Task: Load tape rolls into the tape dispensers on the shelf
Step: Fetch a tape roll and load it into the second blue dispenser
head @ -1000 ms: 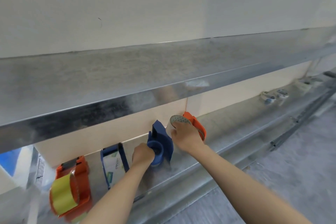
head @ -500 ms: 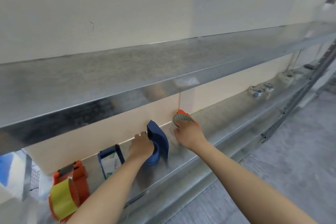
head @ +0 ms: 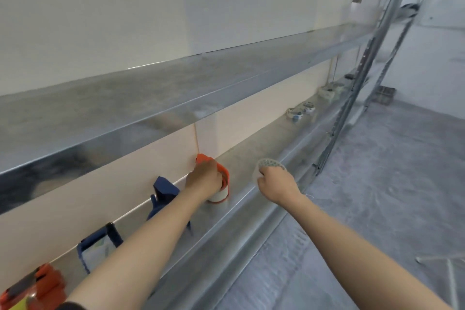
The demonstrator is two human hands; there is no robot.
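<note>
On the lower metal shelf [head: 254, 158], my left hand [head: 204, 180] grips an orange tape dispenser [head: 221, 178] that carries a white roll at its lower end. My right hand [head: 275, 181] holds a patterned grey tape roll [head: 269, 163] just above the shelf's front lip, a short way right of the orange dispenser. Behind my left forearm stands a dark blue dispenser [head: 164, 190]. Further left are another blue dispenser [head: 97, 246] and an orange dispenser with a yellow roll [head: 30, 289].
An upper metal shelf [head: 151, 108] overhangs the work area closely. Small items [head: 300, 109] lie far along the lower shelf to the right. Metal uprights [head: 357, 75] rise at the right, and grey concrete floor [head: 377, 196] lies below.
My left hand left the dark blue dispenser and took hold of the orange one. My right hand carried the patterned roll away from the orange dispenser to the right. The view swung right.
</note>
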